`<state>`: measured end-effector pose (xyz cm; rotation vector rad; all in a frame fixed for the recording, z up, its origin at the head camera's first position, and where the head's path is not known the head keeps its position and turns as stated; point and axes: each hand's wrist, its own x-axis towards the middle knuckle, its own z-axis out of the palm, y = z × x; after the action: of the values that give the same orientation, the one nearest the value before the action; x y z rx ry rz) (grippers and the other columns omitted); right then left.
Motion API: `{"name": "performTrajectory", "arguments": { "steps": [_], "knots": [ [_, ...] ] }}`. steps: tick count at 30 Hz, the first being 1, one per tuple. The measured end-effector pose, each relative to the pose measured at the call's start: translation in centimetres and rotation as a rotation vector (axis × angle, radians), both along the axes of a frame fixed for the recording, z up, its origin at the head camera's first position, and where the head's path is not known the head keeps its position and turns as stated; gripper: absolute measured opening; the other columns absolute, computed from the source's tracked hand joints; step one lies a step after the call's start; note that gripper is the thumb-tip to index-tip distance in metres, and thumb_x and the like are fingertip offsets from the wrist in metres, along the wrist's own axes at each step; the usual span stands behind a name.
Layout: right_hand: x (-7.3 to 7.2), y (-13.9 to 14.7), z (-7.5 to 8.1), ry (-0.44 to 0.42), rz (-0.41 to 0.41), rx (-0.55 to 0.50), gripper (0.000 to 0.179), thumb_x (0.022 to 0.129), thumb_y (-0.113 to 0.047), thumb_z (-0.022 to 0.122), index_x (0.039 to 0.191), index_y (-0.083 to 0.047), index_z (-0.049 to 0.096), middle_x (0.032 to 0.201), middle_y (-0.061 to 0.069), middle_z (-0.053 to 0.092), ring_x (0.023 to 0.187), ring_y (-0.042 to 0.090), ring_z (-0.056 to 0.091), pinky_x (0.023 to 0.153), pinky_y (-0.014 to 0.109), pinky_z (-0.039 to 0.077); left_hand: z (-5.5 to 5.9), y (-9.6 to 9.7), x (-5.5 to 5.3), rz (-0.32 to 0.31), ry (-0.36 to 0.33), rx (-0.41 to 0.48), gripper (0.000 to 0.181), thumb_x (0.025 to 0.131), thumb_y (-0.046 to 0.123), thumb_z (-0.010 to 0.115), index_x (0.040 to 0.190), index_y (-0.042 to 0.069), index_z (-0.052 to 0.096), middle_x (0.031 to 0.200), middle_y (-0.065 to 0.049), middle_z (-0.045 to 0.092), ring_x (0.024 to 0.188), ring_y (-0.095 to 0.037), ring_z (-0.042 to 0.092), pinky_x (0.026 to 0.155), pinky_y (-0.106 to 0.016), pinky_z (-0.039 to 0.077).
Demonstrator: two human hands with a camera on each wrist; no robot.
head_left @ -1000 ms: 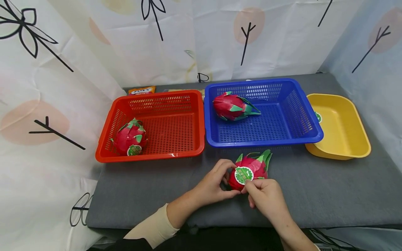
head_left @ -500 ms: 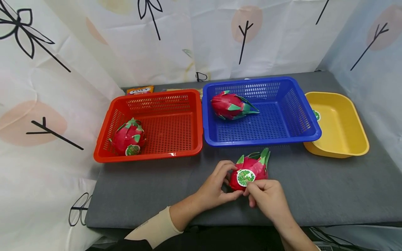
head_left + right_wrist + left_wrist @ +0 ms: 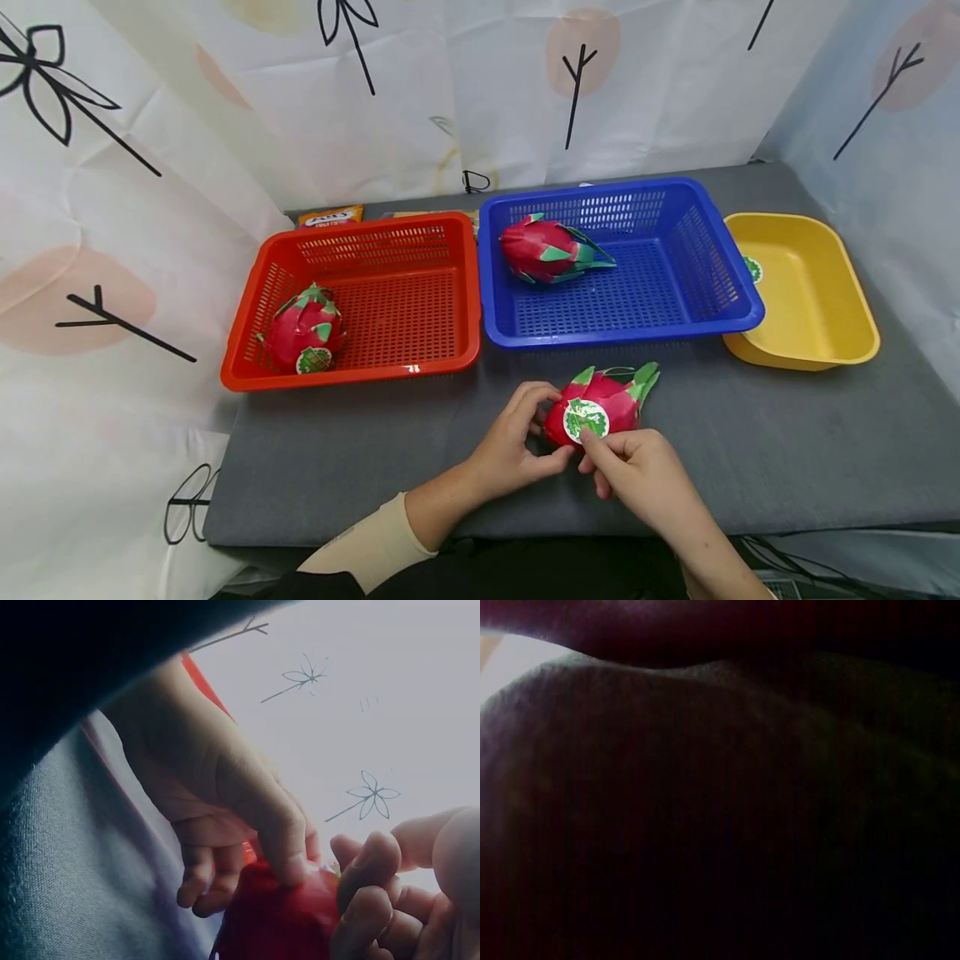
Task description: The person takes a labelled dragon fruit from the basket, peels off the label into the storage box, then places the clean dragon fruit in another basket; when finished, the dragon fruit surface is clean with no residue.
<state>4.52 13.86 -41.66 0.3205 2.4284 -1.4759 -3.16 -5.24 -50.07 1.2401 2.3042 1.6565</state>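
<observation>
Left grip (image 3: 517,446) curved, thumb (image 3: 551,463) opposite fingers (image 3: 537,393); right grip (image 3: 636,468) with fingers bent.

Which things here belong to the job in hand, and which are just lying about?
Seems part of the job:
front dragon fruit
round sticker on it

Apparently lying about, untouched:
red basket
dragon fruit inside
blue basket
its dragon fruit
yellow tub
orange packet

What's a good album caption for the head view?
Left hand holding a dragon fruit, right hand at its sticker, near a red basket, blue basket and yellow tub.
</observation>
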Motion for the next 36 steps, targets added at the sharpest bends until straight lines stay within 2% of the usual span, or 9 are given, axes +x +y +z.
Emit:
{"name": "performTrajectory", "arguments": {
  "steps": [4, 10, 15, 19, 21, 25, 31, 33, 36],
  "knots": [
    [0.1, 0.0, -0.1, 0.008, 0.032, 0.013, 0.045, 0.104, -0.038, 0.060, 0.071, -0.011, 0.073, 0.053, -0.001, 0.056, 0.044, 0.012, 0.040, 0.042, 0.025, 0.030, 0.0, 0.0, -0.1, -0.012, -0.006, 0.012, 0.063, 0.086, 0.002, 0.078, 0.140, 0.008, 0.046, 0.136, -0.014, 0.049, 0.092, -0.018, 0.061, 0.074, -0.021, 0.057],
    [0.3, 0.0, -0.3, 0.047, 0.084, 0.061, 0.040, 0.102, -0.038, 0.064, 0.071, -0.014, 0.072, 0.056, -0.003, 0.057, 0.046, 0.013, 0.042, 0.045, 0.028, 0.036, 0.0, 0.2, -0.3, -0.077, 0.018, 0.013, 0.072, 0.087, -0.001, 0.079, 0.149, 0.004, 0.043, 0.150, -0.019, 0.042, 0.109, -0.023, 0.059, 0.073, -0.024, 0.058],
    [0.3, -0.2, -0.2, 0.061, 0.086, 0.136, 0.038, 0.102, -0.040, 0.065, 0.072, -0.017, 0.075, 0.058, -0.004, 0.059, 0.045, 0.013, 0.040, 0.045, 0.027, 0.034, -0.1, 0.5, -0.4, -0.051, -0.017, 0.032, 0.066, 0.090, 0.000, 0.077, 0.148, 0.006, 0.046, 0.146, -0.015, 0.045, 0.108, -0.020, 0.058, 0.074, -0.024, 0.058],
    [0.3, 0.0, -0.1, 0.052, 0.040, 0.120, 0.032, 0.101, -0.036, 0.066, 0.081, -0.015, 0.079, 0.061, -0.004, 0.062, 0.050, 0.014, 0.046, 0.048, 0.027, 0.038, -0.3, 0.8, -0.5, -0.023, -0.069, 0.059, 0.055, 0.096, 0.003, 0.071, 0.146, 0.009, 0.049, 0.141, -0.011, 0.049, 0.100, -0.016, 0.059, 0.073, -0.023, 0.058],
    [0.3, 0.2, -0.1, 0.033, 0.012, 0.095, 0.032, 0.102, -0.034, 0.066, 0.081, -0.012, 0.078, 0.062, -0.003, 0.063, 0.054, 0.015, 0.051, 0.050, 0.028, 0.042, -0.3, 0.9, -0.4, -0.010, -0.092, 0.080, 0.051, 0.097, 0.004, 0.069, 0.144, 0.009, 0.050, 0.139, -0.011, 0.051, 0.096, -0.015, 0.060, 0.071, -0.023, 0.058],
    [0.3, 0.6, -0.2, -0.003, -0.067, 0.002, 0.031, 0.102, -0.029, 0.066, 0.086, -0.005, 0.077, 0.065, 0.002, 0.063, 0.060, 0.017, 0.058, 0.054, 0.028, 0.049, -0.2, 1.1, -0.3, 0.006, -0.135, 0.102, 0.049, 0.097, 0.005, 0.069, 0.143, 0.009, 0.052, 0.138, -0.010, 0.051, 0.098, -0.015, 0.061, 0.072, -0.025, 0.059],
    [0.1, 0.5, -0.8, -0.023, -0.211, -0.154, 0.031, 0.102, -0.027, 0.066, 0.096, 0.002, 0.076, 0.065, 0.009, 0.061, 0.058, 0.021, 0.058, 0.055, 0.030, 0.052, 0.1, 1.1, -0.2, 0.010, -0.136, 0.101, 0.051, 0.094, 0.003, 0.072, 0.141, 0.008, 0.053, 0.136, -0.012, 0.051, 0.096, -0.015, 0.061, 0.071, -0.025, 0.059],
    [0.1, 0.4, -1.0, -0.013, -0.241, -0.189, 0.030, 0.103, -0.025, 0.066, 0.098, 0.004, 0.075, 0.065, 0.010, 0.061, 0.058, 0.022, 0.058, 0.055, 0.030, 0.053, 0.1, 1.1, -0.2, 0.004, -0.130, 0.099, 0.052, 0.093, 0.003, 0.073, 0.140, 0.008, 0.052, 0.137, -0.012, 0.051, 0.095, -0.015, 0.061, 0.071, -0.025, 0.059],
    [0.2, 0.4, -1.1, 0.029, -0.268, -0.236, 0.027, 0.103, -0.019, 0.065, 0.096, 0.006, 0.072, 0.065, 0.011, 0.061, 0.058, 0.023, 0.060, 0.057, 0.031, 0.055, 0.1, 1.1, -0.2, -0.007, -0.095, 0.085, 0.058, 0.091, 0.003, 0.076, 0.143, 0.008, 0.052, 0.142, -0.013, 0.049, 0.103, -0.017, 0.061, 0.073, -0.025, 0.059]
  ]
}}
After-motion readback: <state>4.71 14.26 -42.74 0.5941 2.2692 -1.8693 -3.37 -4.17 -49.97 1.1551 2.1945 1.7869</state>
